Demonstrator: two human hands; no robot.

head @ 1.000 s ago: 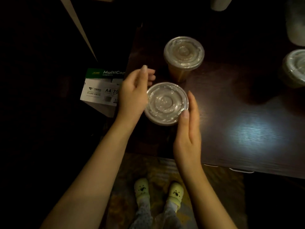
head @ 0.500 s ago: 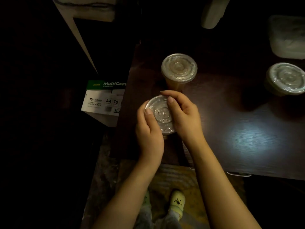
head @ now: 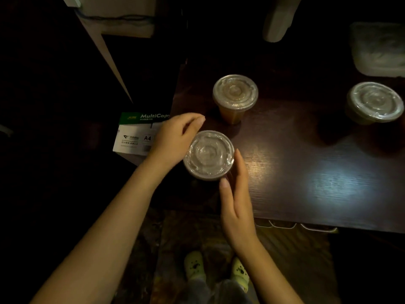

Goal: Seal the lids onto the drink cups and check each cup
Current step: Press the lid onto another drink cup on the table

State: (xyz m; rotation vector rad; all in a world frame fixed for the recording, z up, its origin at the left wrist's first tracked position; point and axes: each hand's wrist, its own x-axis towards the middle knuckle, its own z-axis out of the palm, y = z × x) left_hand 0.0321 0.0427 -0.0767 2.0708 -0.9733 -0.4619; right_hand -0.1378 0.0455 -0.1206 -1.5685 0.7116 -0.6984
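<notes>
Cup check at the near left corner of a dark wooden table [head: 306, 172], one lidded cup flanked by both hands.

Item in hand: clear plastic drink cup with flat clear lid [head: 209, 154], upright on the table near its left edge; the lid looks seated. Left hand [head: 175, 139] is against the cup's left side, fingers loosely curled and clamped on nothing. Right hand [head: 236, 194] is at the near right side, fingers straight and together, thumb tip at the rim. Step, as judged: checking this lid's seal. The next move calls for even pressure round the rim without tipping the cup. Count: lidded cups, three, being this one, a second cup [head: 235, 93] just behind it and a third cup [head: 374, 102] well apart to the right; hands, two; white-and-green copy-paper box [head: 140, 134], one; pale blurred container [head: 379, 49], one.
</notes>
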